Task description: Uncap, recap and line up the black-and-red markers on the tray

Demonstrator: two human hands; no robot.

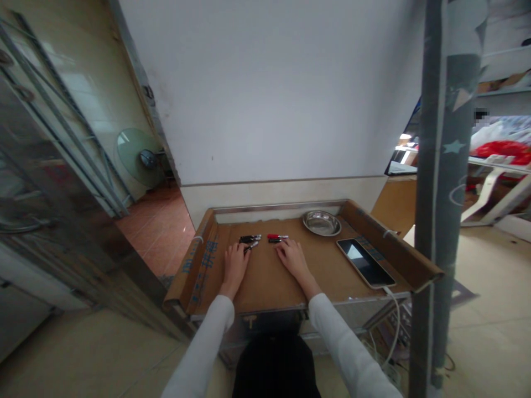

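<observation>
Two small groups of slim pieces with silvery ends lie on the cardboard-covered table (269,282). In the left group are black pieces (248,239); the right group has a red piece (274,236) above a black piece (274,241). My left hand (235,264) has its fingers closed on another black piece (251,247), which slants just below the left group. Over the cardboard, my right hand (292,257) reaches to the right group, its fingertips at the lower black piece. Whether those fingertips grip anything is too small to tell.
A round metal dish (322,223) sits at the back right. Nearer me on the right lies a phone (365,263) with a white cable (396,326). Rolled cardboard edges border both sides; a wrapped post (435,193) stands beyond the right edge.
</observation>
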